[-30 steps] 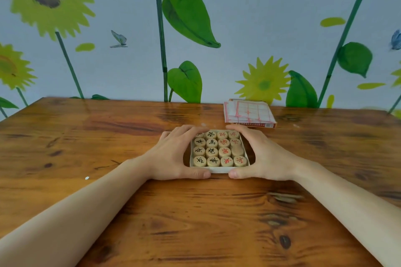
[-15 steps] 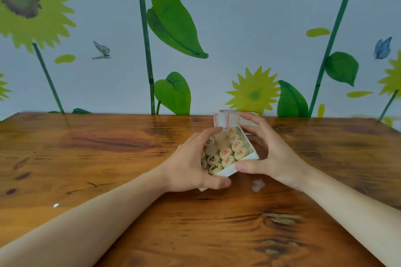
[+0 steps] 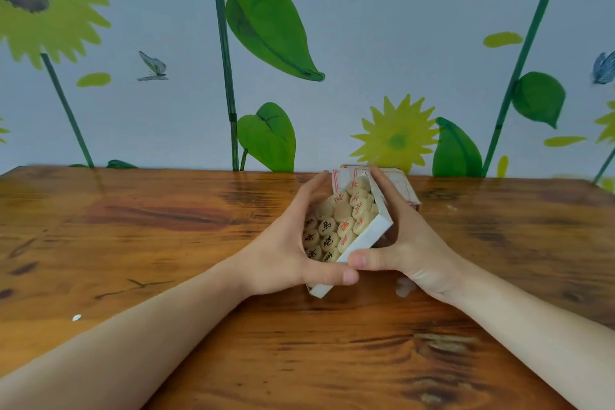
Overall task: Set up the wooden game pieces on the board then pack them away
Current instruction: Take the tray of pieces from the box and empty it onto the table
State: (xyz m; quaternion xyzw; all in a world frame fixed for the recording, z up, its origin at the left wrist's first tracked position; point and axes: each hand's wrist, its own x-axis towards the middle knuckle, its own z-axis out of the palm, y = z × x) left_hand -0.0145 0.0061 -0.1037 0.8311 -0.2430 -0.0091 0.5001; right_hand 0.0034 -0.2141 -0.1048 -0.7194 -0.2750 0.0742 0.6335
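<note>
Over table (image 3: 166, 243), both hands' curled fingers (image 3: 382, 183) grip tilted box (image 3: 369, 236).

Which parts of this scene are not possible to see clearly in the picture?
Head view only:
- Left column of wooden pieces in the white box: covered by the left hand.
- Folded board: mostly behind the box and right hand.
- Box underside: faces away.
- Characters on far pieces: blurred.
</note>
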